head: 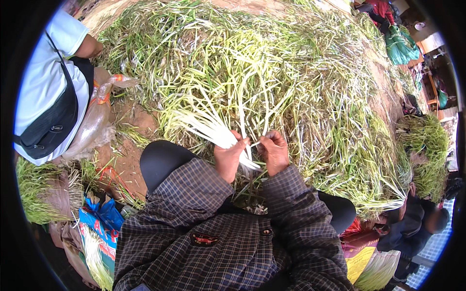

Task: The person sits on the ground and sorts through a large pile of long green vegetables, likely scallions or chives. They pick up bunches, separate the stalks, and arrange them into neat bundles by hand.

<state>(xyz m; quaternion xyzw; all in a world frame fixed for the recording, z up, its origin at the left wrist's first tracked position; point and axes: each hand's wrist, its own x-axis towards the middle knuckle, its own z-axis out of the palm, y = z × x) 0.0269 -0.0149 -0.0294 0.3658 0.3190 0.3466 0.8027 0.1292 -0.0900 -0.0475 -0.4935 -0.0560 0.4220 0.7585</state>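
A bunch of long pale stalks point(213, 132), like scallions or garlic shoots, is gripped in my left hand point(227, 160). Their white ends stick out below the thumb, and the other ends fan out to the upper left. Close beside it, my right hand point(275, 152) pinches a thin pale stalk or leaf point(266, 120) between thumb and forefinger. Another loose stalk point(241, 102) rises between both hands. Under and beyond them spreads a large heap of green and yellowing leaves point(309, 80).
At the left, a person in a white shirt point(34, 47) sits by a clear plastic bag point(93, 116). Cut greens point(32, 192) and a blue printed bag point(96, 222) lie lower left. Another person point(407, 222) holds stalks point(386, 204) at right, near a yellow printed bag point(360, 263).
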